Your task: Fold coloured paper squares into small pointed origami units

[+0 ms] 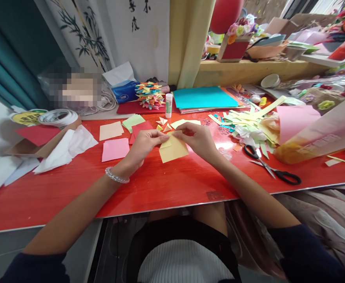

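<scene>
A yellow square of paper [174, 151] is held just above the red table, its far edge pinched between my two hands. My left hand [144, 144] grips the far left part with thumb and forefinger closed. On the far right part, my right hand [200, 142] pinches the same sheet, fingertips close to the other hand's. A crease or fold shows near the upper left of the paper. Just beyond lie small folded paper pieces [167, 127], orange and yellow. Squares of pink paper [115, 150], peach paper [111, 131], green paper [133, 122] and red paper [139, 129] lie left of my hands.
Black-handled scissors [271, 167] lie partly open at the right, near paper strips [249, 122] and a large tilted plastic cup [322, 129]. A glue stick [168, 105] stands behind my hands, beside a spiky folded-paper ornament [150, 95]. Blue sheets [206, 97] are stacked at the back.
</scene>
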Demonstrator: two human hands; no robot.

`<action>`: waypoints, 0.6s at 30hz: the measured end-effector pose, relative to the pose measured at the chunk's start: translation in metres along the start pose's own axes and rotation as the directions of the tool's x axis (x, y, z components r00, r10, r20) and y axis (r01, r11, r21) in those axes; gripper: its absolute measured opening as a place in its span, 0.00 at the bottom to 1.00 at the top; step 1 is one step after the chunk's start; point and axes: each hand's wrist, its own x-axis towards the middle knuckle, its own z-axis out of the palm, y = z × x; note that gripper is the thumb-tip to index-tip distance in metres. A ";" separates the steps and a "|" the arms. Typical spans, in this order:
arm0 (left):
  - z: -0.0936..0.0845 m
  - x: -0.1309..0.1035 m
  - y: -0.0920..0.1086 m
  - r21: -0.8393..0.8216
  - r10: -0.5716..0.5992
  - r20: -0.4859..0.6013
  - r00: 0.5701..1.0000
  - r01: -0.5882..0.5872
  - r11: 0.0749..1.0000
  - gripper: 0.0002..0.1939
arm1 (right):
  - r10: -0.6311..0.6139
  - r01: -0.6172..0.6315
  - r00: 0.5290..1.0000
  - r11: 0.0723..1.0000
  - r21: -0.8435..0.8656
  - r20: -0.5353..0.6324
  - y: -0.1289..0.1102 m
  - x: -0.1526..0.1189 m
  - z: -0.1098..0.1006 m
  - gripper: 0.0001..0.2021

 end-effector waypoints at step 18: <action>-0.002 -0.002 0.004 -0.061 -0.005 0.008 1.000 0.005 0.998 0.09 | 0.130 -0.180 0.976 0.933 0.312 0.174 -0.005 0.003 -0.001 0.12</action>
